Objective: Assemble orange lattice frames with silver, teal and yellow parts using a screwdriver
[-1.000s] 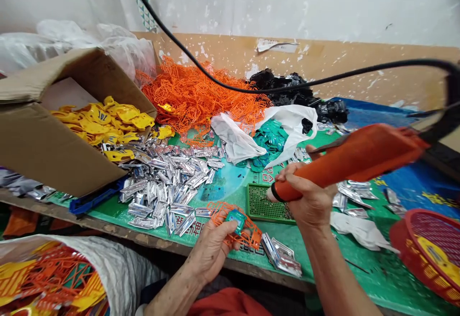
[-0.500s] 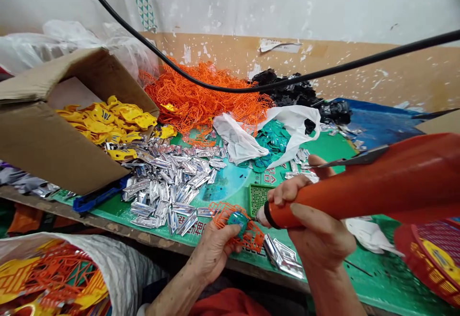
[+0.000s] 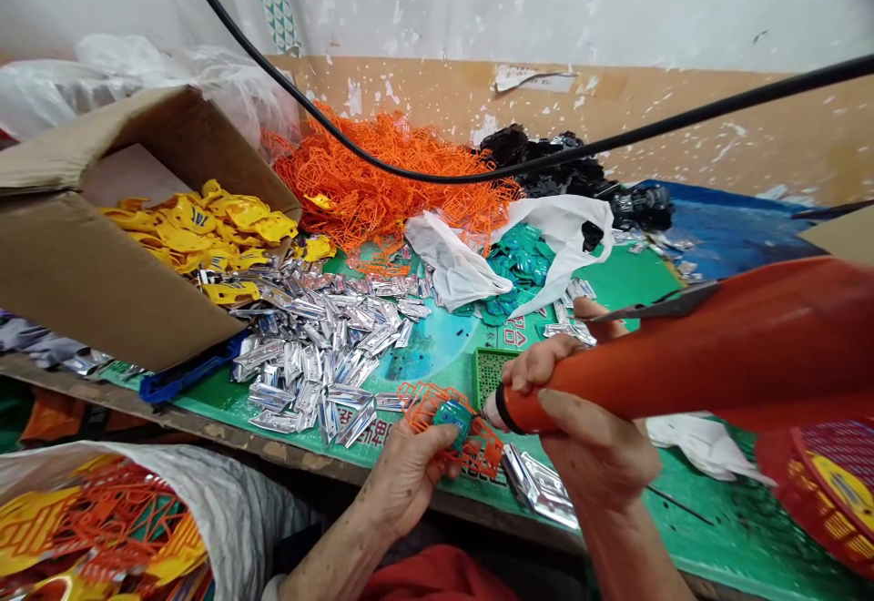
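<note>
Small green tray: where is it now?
Head view, just right of centre: the green tray lies on the table beyond the red tool's tip, partly hidden by the right hand.

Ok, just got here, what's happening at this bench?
The left hand holds an orange frame with a teal part on it. The right hand grips an orange tool, its tip at or very near the teal part; whether it touches is hard to tell. Around them on the bench lie silver parts, an orange pile and a green tray.
</note>
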A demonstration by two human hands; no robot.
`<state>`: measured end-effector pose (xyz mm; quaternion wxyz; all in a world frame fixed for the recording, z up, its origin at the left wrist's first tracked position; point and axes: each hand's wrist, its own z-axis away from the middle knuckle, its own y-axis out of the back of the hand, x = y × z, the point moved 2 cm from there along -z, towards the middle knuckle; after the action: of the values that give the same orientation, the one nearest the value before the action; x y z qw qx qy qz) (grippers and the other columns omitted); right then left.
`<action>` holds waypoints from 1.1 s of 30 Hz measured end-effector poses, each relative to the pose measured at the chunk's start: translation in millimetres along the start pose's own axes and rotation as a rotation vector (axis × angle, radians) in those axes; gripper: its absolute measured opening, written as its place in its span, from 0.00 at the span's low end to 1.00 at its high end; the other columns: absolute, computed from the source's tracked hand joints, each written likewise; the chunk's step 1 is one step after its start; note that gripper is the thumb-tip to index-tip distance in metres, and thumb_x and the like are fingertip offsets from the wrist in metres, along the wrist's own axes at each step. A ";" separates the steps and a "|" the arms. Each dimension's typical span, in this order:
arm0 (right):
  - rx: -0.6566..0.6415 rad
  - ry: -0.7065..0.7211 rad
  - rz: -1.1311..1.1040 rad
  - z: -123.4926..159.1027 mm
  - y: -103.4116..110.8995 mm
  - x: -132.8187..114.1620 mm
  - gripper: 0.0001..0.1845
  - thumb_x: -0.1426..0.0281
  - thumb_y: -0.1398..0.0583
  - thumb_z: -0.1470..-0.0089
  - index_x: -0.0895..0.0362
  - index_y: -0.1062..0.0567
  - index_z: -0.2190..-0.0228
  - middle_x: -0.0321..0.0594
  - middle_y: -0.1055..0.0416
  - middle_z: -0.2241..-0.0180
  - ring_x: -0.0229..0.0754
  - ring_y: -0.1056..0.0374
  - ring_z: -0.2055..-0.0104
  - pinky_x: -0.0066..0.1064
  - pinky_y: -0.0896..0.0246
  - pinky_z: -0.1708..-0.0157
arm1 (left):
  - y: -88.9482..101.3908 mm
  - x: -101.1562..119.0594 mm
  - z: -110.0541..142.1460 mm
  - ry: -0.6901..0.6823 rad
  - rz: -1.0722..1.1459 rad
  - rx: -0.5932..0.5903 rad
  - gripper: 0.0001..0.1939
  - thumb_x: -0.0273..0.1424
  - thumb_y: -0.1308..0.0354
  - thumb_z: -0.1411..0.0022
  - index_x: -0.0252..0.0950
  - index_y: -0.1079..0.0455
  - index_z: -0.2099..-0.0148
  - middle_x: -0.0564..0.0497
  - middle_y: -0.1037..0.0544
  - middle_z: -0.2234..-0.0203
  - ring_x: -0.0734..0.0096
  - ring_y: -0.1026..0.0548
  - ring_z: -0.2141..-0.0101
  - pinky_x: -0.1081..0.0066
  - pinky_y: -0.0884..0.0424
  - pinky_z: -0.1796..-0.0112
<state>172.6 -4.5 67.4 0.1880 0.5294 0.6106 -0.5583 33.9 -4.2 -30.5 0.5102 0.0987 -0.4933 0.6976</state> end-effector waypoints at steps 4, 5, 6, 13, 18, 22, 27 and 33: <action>-0.005 0.002 0.006 0.6 1.1 2.8 0.29 0.78 0.36 0.61 0.47 0.29 0.55 0.29 0.30 0.77 0.36 0.34 0.75 0.35 0.34 0.69 | -0.7 0.8 0.4 -0.025 0.009 0.020 0.20 0.27 0.31 0.57 0.33 0.26 0.58 0.52 0.22 0.73 0.74 0.24 0.77 0.79 0.39 0.83; -0.005 0.003 0.002 0.9 1.5 3.6 0.29 0.78 0.36 0.61 0.47 0.29 0.55 0.29 0.30 0.77 0.36 0.34 0.75 0.34 0.34 0.69 | -0.5 0.7 0.3 -0.030 0.012 0.021 0.19 0.27 0.31 0.57 0.33 0.26 0.59 0.52 0.22 0.73 0.74 0.24 0.77 0.80 0.39 0.83; -0.006 0.005 -0.004 1.3 1.8 4.5 0.29 0.78 0.36 0.61 0.47 0.29 0.55 0.29 0.30 0.77 0.36 0.34 0.75 0.34 0.34 0.69 | -0.2 0.6 0.3 -0.035 0.013 0.020 0.18 0.27 0.31 0.57 0.33 0.26 0.60 0.52 0.21 0.73 0.74 0.24 0.77 0.80 0.39 0.83; -0.058 0.001 -0.001 6.3 2.5 10.3 0.30 0.77 0.36 0.59 0.46 0.31 0.53 0.29 0.30 0.75 0.36 0.33 0.74 0.34 0.35 0.69 | 1.6 -1.0 0.7 -0.058 -0.001 -0.026 0.16 0.28 0.32 0.55 0.33 0.25 0.61 0.52 0.22 0.73 0.75 0.25 0.77 0.80 0.40 0.83; -0.052 -0.016 -0.010 7.4 1.3 13.2 0.32 0.77 0.36 0.60 0.47 0.33 0.51 0.29 0.31 0.75 0.36 0.33 0.75 0.33 0.35 0.70 | 2.7 -0.8 1.2 -0.080 -0.029 -0.025 0.14 0.29 0.32 0.54 0.33 0.25 0.63 0.53 0.23 0.75 0.77 0.28 0.78 0.80 0.39 0.83; -0.014 0.003 -0.012 1.7 3.0 7.0 0.31 0.77 0.36 0.62 0.49 0.31 0.53 0.28 0.30 0.76 0.37 0.34 0.76 0.34 0.35 0.71 | 2.3 -0.2 1.6 -0.077 -0.031 -0.015 0.16 0.30 0.30 0.55 0.33 0.25 0.62 0.52 0.23 0.73 0.76 0.27 0.77 0.79 0.38 0.82; 0.193 0.138 0.081 -19.0 22.6 1.3 0.26 0.78 0.36 0.65 0.52 0.29 0.60 0.29 0.29 0.79 0.39 0.34 0.76 0.35 0.35 0.72 | 3.4 -0.8 -0.5 -0.057 -0.041 0.011 0.18 0.32 0.29 0.56 0.34 0.26 0.61 0.52 0.23 0.71 0.70 0.23 0.73 0.79 0.37 0.82; 0.249 0.151 0.217 -34.8 44.4 23.3 0.09 0.75 0.34 0.65 0.57 0.27 0.77 0.31 0.30 0.80 0.37 0.35 0.78 0.35 0.36 0.73 | 2.5 -1.6 -1.8 -0.054 -0.075 0.009 0.19 0.33 0.28 0.57 0.34 0.26 0.62 0.52 0.22 0.70 0.71 0.23 0.74 0.79 0.36 0.82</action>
<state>214.6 28.2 37.6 0.1338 0.6519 0.4884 -0.5645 33.4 -3.7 -33.9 0.5221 0.1385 -0.4997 0.6772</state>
